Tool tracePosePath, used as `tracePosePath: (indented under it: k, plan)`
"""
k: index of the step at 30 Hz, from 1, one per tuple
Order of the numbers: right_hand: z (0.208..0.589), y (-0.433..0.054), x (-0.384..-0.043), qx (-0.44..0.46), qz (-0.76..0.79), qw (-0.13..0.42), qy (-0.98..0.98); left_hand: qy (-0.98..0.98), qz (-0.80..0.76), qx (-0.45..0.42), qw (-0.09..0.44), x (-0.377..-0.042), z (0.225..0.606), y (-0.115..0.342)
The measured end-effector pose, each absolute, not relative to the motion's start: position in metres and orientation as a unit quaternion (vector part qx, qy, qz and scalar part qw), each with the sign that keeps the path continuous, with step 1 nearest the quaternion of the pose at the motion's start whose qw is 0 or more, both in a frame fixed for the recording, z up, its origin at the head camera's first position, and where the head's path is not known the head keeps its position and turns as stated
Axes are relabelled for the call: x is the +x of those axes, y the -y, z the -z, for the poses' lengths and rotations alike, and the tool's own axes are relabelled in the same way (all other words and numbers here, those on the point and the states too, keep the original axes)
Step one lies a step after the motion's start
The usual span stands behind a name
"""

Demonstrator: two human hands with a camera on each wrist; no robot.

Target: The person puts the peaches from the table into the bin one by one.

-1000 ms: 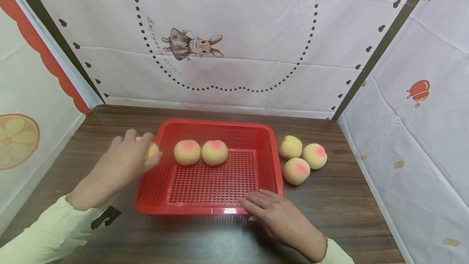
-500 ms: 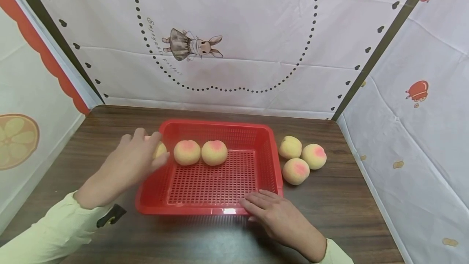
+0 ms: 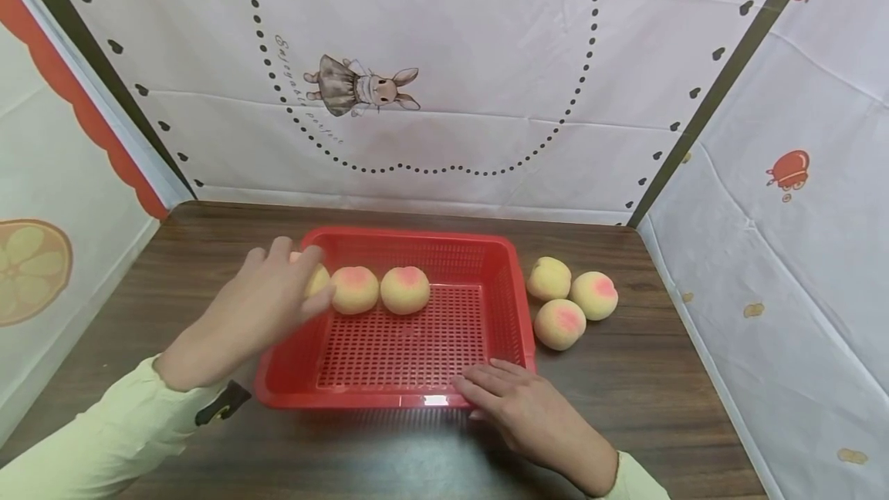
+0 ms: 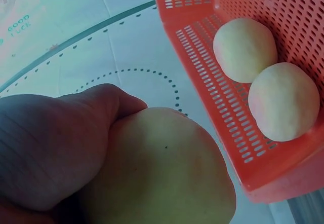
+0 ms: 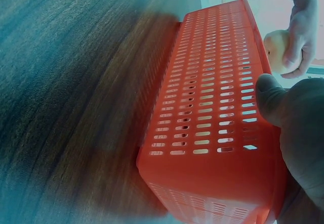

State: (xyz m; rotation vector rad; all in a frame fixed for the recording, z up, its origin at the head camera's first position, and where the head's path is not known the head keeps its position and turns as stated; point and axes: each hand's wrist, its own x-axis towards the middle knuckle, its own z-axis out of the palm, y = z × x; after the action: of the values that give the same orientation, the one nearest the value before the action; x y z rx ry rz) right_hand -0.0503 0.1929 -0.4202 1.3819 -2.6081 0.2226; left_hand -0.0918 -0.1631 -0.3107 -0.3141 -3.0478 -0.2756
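A red perforated plastic basket (image 3: 403, 398) lies in the middle of the head view. My left hand (image 3: 253, 311) grips a yellow-pink peach (image 4: 167, 173) by its sides, raised at the basket's left rim. Inside, one peach (image 3: 355, 290) and another peach (image 3: 405, 290) sit side by side near the back wall. The front right corner of the rim is held by my right hand (image 3: 531, 411): its fingers lie over the edge and its thumb (image 5: 271, 100) presses the outer wall. The left fingers hide part of the held peach.
On the brown wooden table (image 3: 667, 407), right of the basket, three peaches form a cluster: a rear peach (image 3: 549, 278), a right peach (image 3: 594, 295) and a front peach (image 3: 559, 324). White printed cloth (image 3: 444, 60) walls off the back and both sides.
My left hand has moved rightward with its peach, from the basket's left edge to close beside the two peaches inside. The right hand has stayed in place on the rim.
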Motion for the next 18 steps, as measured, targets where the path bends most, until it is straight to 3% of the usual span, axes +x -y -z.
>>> tracePosePath:
  k: [18]
  plan:
    - [0.421, -0.193, -0.050, 0.465, -0.071, 0.097, 0.877, 0.989, 0.098, -0.113, 0.017, -0.099, 0.305, 0.148]
